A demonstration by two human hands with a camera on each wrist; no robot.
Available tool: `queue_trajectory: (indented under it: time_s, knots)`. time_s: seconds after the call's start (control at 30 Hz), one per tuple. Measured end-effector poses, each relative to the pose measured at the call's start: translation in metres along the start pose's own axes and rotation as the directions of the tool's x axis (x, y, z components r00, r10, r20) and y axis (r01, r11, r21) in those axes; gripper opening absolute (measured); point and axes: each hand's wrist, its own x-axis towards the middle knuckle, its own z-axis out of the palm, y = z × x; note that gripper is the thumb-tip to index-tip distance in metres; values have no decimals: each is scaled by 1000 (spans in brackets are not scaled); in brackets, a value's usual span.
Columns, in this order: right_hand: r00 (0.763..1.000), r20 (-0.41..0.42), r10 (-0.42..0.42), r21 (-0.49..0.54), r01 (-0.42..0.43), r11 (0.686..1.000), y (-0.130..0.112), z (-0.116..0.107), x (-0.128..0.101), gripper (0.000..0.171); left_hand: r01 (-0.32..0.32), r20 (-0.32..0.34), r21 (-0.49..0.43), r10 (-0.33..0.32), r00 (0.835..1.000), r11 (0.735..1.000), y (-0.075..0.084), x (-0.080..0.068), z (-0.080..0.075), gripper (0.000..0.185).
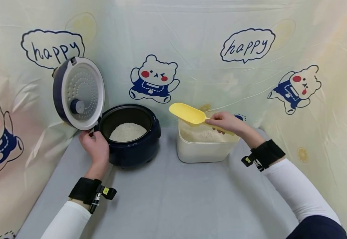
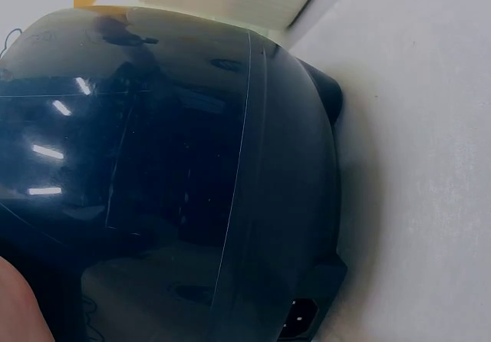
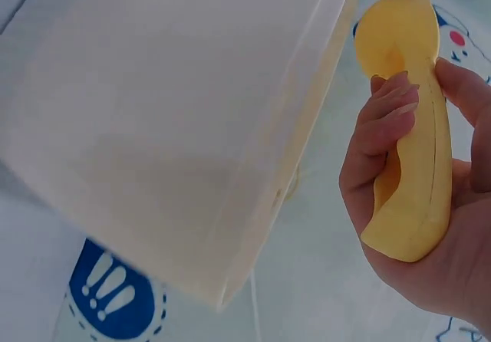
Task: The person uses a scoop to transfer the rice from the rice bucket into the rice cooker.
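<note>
A dark blue rice cooker (image 1: 131,154) stands on the table with its lid (image 1: 86,89) raised to the left; white rice (image 1: 128,132) lies in its pot. At the base of the lid, by the hinge, is my left hand (image 1: 97,146), its fingers partly hidden behind the lid. My right hand (image 1: 227,122) grips the handle of a yellow scoop (image 1: 188,114), fingers wrapped round it in the right wrist view. I see only yellow plastic in the scoop's bowl. The scoop is held above a whitish rectangular container (image 1: 203,153) with rice (image 1: 201,135) inside.
A grey tabletop (image 1: 167,199) carries the cooker and container, with a gap between them. Patterned cloth (image 1: 197,73) hangs behind and at both sides. A power socket (image 2: 299,319) shows low on the cooker in the left wrist view.
</note>
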Motion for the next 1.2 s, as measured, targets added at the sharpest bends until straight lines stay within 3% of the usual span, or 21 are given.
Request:
queue_trajectory:
  time_s: [0.3, 0.53, 0.87, 1.03, 1.2]
  knots:
    - [1000, 4, 27, -45, -27, 999, 20, -21, -23, 39, 23, 13, -2, -23, 1000, 1000, 3, 2, -1, 40]
    - [992, 72, 105, -181, -90, 979, 26, -40, -38, 45, 12, 14, -2, -12, 1000, 1000, 3, 2, 0, 39]
    - [971, -3, 240, -477, -212, 853, -6, -69, -47, 38, 13, 5, 8, -13, 1000, 1000, 3, 0, 0, 38]
    - [957, -12, 290, -579, -242, 778, -26, -68, -41, 32, 8, 0, 0, -8, 1000, 1000, 3, 0, 0, 37]
    - [946, 0, 325, -634, -251, 731, -35, -58, -32, 32, 14, 12, 18, -15, 1000, 1000, 3, -3, -2, 39]
